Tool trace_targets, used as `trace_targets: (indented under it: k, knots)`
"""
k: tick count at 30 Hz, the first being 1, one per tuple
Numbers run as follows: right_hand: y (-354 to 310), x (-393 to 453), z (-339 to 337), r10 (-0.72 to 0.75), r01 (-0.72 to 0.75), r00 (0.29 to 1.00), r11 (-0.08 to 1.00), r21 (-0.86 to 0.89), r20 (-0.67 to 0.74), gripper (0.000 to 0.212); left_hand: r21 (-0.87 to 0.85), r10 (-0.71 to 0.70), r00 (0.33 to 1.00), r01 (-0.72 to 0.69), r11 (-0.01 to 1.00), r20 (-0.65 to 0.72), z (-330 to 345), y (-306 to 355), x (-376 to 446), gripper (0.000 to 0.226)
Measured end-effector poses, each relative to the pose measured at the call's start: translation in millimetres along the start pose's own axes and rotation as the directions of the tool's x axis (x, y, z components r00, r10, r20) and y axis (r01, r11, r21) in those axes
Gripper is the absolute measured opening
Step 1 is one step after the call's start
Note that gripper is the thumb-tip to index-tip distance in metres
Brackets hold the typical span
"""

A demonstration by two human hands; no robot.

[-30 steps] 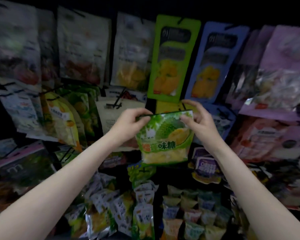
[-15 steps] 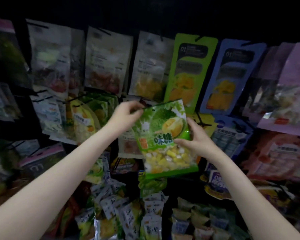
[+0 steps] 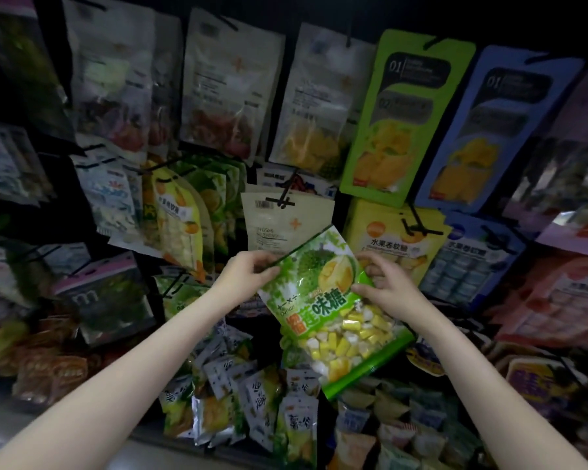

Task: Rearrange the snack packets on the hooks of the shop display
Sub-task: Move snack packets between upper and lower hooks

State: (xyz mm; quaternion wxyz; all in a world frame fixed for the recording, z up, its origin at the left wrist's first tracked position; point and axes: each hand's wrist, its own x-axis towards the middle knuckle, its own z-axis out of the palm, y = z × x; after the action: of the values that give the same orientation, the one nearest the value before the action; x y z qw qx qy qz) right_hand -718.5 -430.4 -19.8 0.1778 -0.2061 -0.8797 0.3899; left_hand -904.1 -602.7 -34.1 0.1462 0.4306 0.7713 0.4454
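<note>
Far left of the display is dim; blurred packets hang there, print unreadable. Next over, a pale blue-and-white packet [image 3: 111, 201] hangs on a hook, w/ a yellow packet showing oranges [image 3: 177, 222] just beside it and green packets bunched behind that one.

Left hand [image 3: 248, 276] comes up from lower left, thumb and fingers pinching the top-left corner of the green durian candy packet [image 3: 323, 300]. That packet is off any hook, held in front of the display's middle row, tilted so its top edge leans up to the right and its bottom corner points down-right. Clear window in its lower half shows yellow and white wrapped candies. Directly behind its top edge hangs a beige packet w/ barcode [image 3: 282, 222] on a black hook [image 3: 284, 198].

Right hand [image 3: 387, 283] grips the packet's right edge, fingers curled behind it, thumb on the front near the durian picture.

Above, tall lime-green packet [image 3: 401, 120] and tall blue packet [image 3: 489, 130] side by side, both showing yellow fruit. Below them a yellow packet [image 3: 391, 239], then a blue one [image 3: 469, 256]. Far right: lilac and pink packets, blurred. Bottom row: small sachets [image 3: 252, 395] standing packed together.
</note>
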Motion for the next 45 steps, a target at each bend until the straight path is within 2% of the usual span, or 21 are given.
trace_targets:
  k: [3, 7, 9, 11, 15, 17, 19, 21, 24, 28, 30, 32, 34, 38, 40, 42, 45]
  knots:
    - [-6, 3, 13, -0.062, 0.06, 0.998, 0.997, 0.048, 0.034, 0.035, 0.03, -0.029, 0.998, 0.03, 0.999, -0.061, -11, -15, -9, 0.01]
    - [-24, 14, 55, -0.084, 0.076, 0.991, 0.994, 0.074, 0.109, 0.037, 0.068, -0.058, 0.993, 0.065, 0.996, -0.105, -30, -31, -21, 0.018]
    - [-36, 20, 80, -0.085, 0.075, 0.986, 0.994, 0.073, 0.141, 0.027, 0.118, -0.053, 0.992, 0.066, 0.991, -0.112, -48, -39, -24, 0.02]
    - [-49, 30, 102, -0.063, 0.055, 0.995, 0.994, 0.093, 0.08, 0.007, 0.14, -0.045, 0.99, 0.064, 0.988, -0.136, -71, -50, -25, 0.021]
    - [-75, 59, 138, -0.071, 0.074, 0.995, 0.996, 0.049, -0.071, 0.043, 0.067, 0.032, 0.989, -0.022, 0.997, -0.143, -123, -80, -23, 0.009]
    - [-91, 73, 151, -0.083, 0.087, 0.991, 0.996, 0.035, -0.101, 0.041, 0.021, 0.101, 0.968, -0.099, 0.995, -0.228, -155, -94, -16, 0.014]
    - [-110, 83, 160, -0.08, 0.084, 0.988, 0.996, 0.025, -0.133, 0.031, 0.057, 0.151, 0.945, -0.14, 0.988, -0.29, -189, -104, -3, 0.025]
    - [-125, 91, 166, -0.074, 0.081, 0.982, 0.996, 0.031, -0.173, 0.027, 0.167, 0.224, 0.94, -0.185, 0.968, -0.256, -217, -107, 17, 0.038]
    - [-139, 95, 172, -0.054, 0.065, 0.971, 0.997, 0.037, -0.235, 0.033, 0.329, 0.3, 0.949, -0.252, 0.91, -0.101, -238, -101, 56, 0.05]
    - [-144, 86, 169, -0.018, 0.021, 0.95, 1.0, 0.005, -0.311, 0.036, 0.393, 0.147, 0.985, -0.173, 0.903, 0.094, -231, -100, 104, 0.052]
    - [-147, 82, 166, -0.012, 0.002, 0.947, 1.0, -0.031, -0.32, 0.039, 0.433, 0.161, 0.979, -0.2, 0.879, 0.126, -223, -105, 116, 0.049]
    - [-152, 78, 164, -0.007, -0.018, 0.948, 0.997, -0.074, -0.318, 0.038, 0.549, 0.215, 0.97, -0.24, 0.801, 0.111, -221, -107, 123, 0.046]
    - [-153, 78, 162, -0.003, -0.023, 0.949, 0.996, -0.081, -0.315, 0.034, 0.579, 0.263, 0.963, -0.247, 0.777, 0.058, -223, -108, 125, 0.042]
    - [-151, 81, 160, 0.038, -0.048, 0.939, 0.999, -0.022, -0.343, 0.034, 0.523, 0.264, 0.964, -0.21, 0.826, -0.029, -224, -101, 120, 0.024]
    - [-150, 83, 159, 0.036, -0.055, 0.927, 0.998, -0.039, -0.374, 0.034, 0.56, 0.243, 0.97, -0.186, 0.807, -0.027, -224, -94, 115, 0.015]
    - [-150, 86, 157, 0.034, -0.071, 0.917, 0.994, -0.079, -0.397, 0.036, 0.57, 0.245, 0.969, -0.181, 0.801, -0.037, -227, -92, 110, 0.014]
    - [-148, 87, 154, 0.035, -0.078, 0.9, 0.994, -0.08, -0.435, 0.04, 0.464, 0.237, 0.969, -0.182, 0.867, -0.063, -231, -95, 100, 0.021]
